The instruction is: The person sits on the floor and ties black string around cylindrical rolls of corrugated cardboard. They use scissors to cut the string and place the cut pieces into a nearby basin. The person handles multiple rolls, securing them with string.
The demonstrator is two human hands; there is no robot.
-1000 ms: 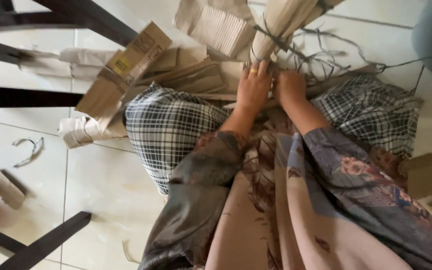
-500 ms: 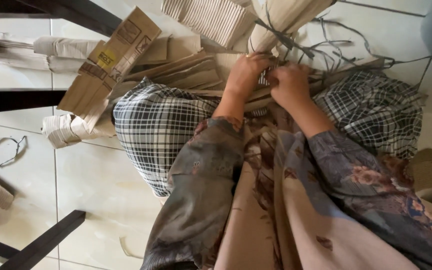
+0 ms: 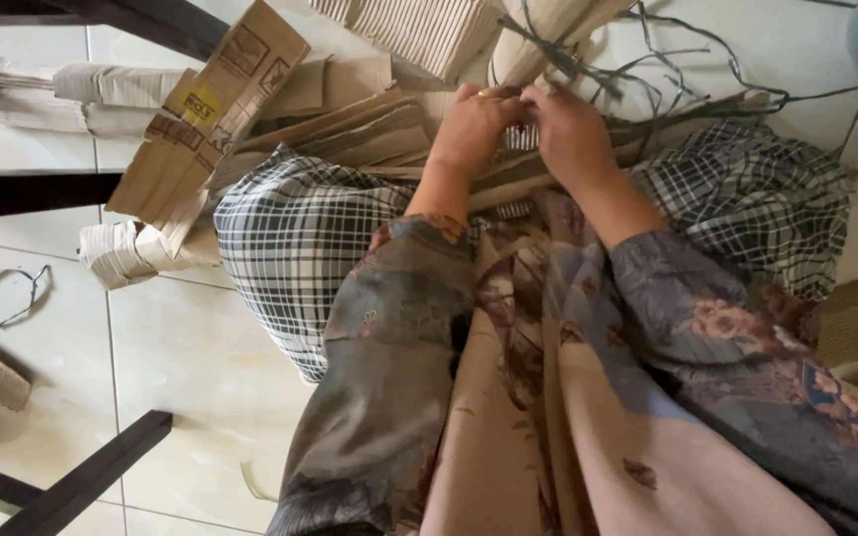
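Underneath, lay pale floor tiles [image 3: 181,347], crossed left of the grip by dark furniture legs [image 3: 71,481]. Sat nearer, a heap of flattened cardboard [image 3: 201,139], with no bin or box in sight holding anything. Met at the top, left hand [image 3: 474,124] and right hand [image 3: 568,134], fingers pinched together on a corrugated strip [image 3: 518,139], grey cords [image 3: 647,69] trailing just beyond.

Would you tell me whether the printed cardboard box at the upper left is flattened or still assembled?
Flattened: the printed cardboard box lies as a flat sheet, creased, leaning on other cardboard pieces.
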